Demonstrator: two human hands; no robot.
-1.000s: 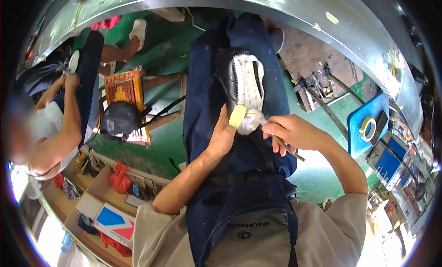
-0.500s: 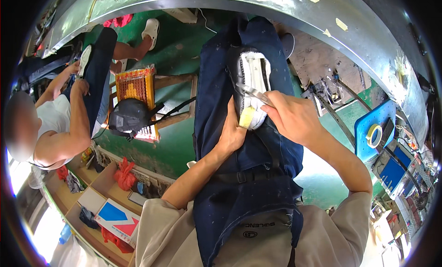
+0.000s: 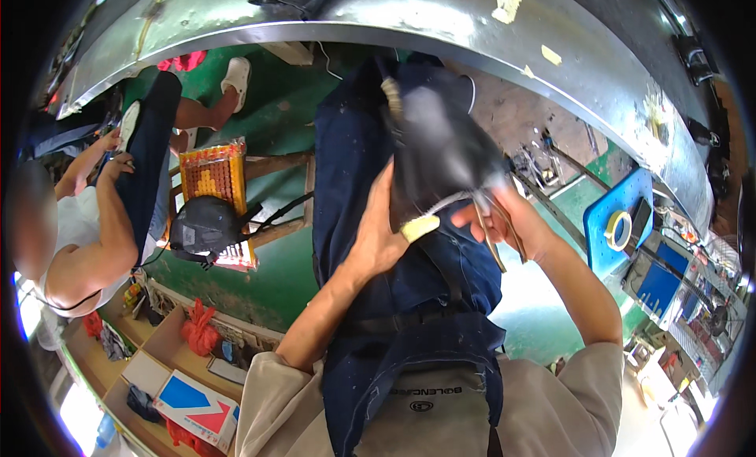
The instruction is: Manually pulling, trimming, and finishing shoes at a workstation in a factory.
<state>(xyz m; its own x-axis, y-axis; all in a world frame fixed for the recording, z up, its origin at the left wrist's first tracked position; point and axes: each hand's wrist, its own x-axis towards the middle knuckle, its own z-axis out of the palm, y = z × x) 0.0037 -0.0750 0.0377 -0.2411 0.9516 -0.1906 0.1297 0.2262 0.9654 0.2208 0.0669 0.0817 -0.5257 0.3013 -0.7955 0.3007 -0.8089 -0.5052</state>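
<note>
Black shoe between left hand and right hand.

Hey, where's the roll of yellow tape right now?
In the head view, the roll of yellow tape lies on the blue board at the right, just beyond the person's right forearm.

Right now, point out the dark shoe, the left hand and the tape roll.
dark shoe (image 3: pixel 445 146), head view, on its dark upper.
left hand (image 3: pixel 378 240), head view, middle of the hand.
tape roll (image 3: pixel 619 230), head view, on its yellow ring.
</note>
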